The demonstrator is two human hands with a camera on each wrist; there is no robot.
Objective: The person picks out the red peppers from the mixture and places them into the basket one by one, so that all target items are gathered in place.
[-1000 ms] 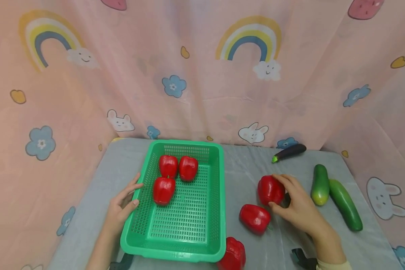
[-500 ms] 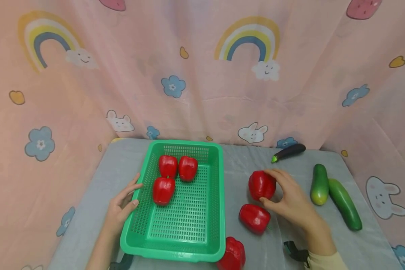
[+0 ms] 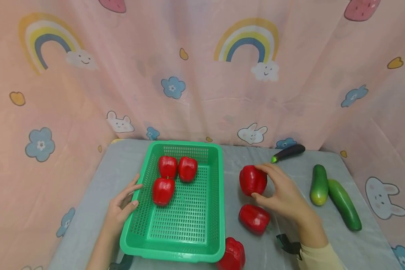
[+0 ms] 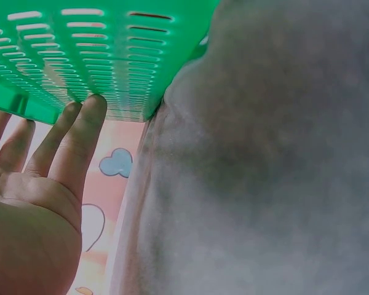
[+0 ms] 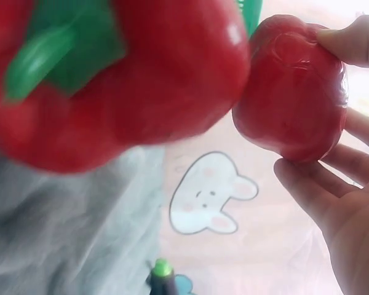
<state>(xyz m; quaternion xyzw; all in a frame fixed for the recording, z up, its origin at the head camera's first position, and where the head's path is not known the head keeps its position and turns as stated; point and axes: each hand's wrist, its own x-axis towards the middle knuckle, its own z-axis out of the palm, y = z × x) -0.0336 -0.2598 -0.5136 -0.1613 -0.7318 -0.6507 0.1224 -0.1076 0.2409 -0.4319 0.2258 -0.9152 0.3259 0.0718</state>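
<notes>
My right hand (image 3: 280,191) grips a red bell pepper (image 3: 252,180) between thumb and fingers, to the right of the green basket (image 3: 221,195). In the right wrist view the held bell pepper (image 5: 292,92) is pinched with the thumb on one side and fingertips on the other. My left hand (image 3: 123,206) rests against the basket's left side, and in the left wrist view its fingertips (image 4: 95,104) touch the slotted wall (image 4: 111,55). Three red bell peppers lie inside the basket, one of them nearest its left wall (image 3: 163,191).
A red bell pepper (image 3: 254,219) lies on the grey cloth just in front of the held one; another (image 3: 233,255) sits by the basket's near right corner. An eggplant (image 3: 289,152) lies at the back. Two green cucumber-like vegetables, one farther right (image 3: 345,204), lie at the right.
My right hand has moved left and slightly back with the bell pepper in its grip, bringing it closer to the basket. The left hand and the basket have stayed in place.
</notes>
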